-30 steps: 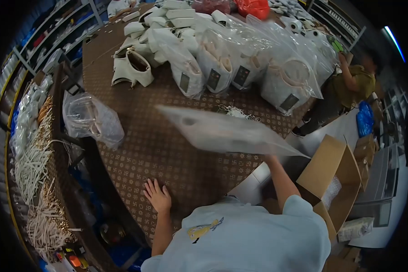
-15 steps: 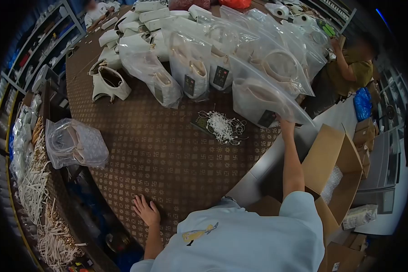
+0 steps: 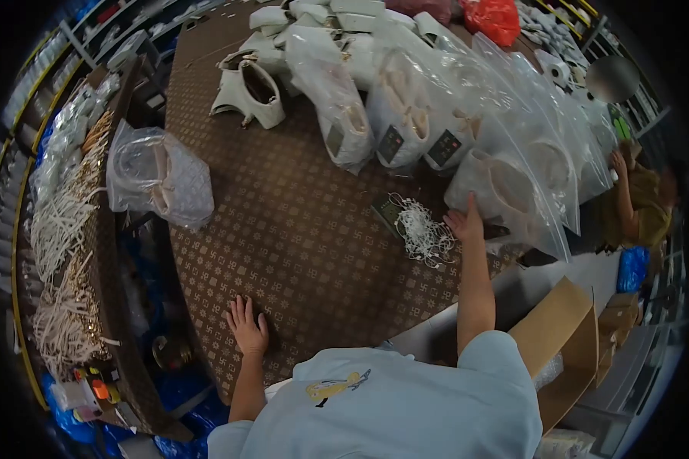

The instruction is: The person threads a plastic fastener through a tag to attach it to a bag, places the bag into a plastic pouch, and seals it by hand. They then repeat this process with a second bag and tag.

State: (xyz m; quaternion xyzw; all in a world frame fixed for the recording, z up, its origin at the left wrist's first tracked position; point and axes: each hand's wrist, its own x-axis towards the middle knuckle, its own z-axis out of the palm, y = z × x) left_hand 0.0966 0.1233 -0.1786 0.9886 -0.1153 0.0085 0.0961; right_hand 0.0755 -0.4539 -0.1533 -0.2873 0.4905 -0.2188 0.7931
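My left hand (image 3: 248, 327) lies flat on the brown patterned table (image 3: 283, 260), fingers spread, with nothing in it. My right hand (image 3: 467, 222) is open, beside the front of a plastic-wrapped pale handbag (image 3: 497, 187) and close to a tangle of white strings (image 3: 425, 233). A dark card (image 3: 389, 214) lies partly under the strings. More wrapped bags with dark cards stand in a row, among them one bag (image 3: 400, 126) near the middle. An unwrapped white bag (image 3: 259, 92) sits left of them. Another wrapped bag (image 3: 164, 176) is at the table's left edge.
White straps (image 3: 65, 229) hang along a rack at the left. An open cardboard box (image 3: 563, 329) stands at the lower right. Another person (image 3: 639, 199) is at the right, beyond the wrapped bags. A red plastic bag (image 3: 491, 19) lies at the back.
The view has turned, shifting the table's contents. My right hand has moved left along the wrapped bag's front, from its right lower corner toward the strings. My left hand stays flat on the table.
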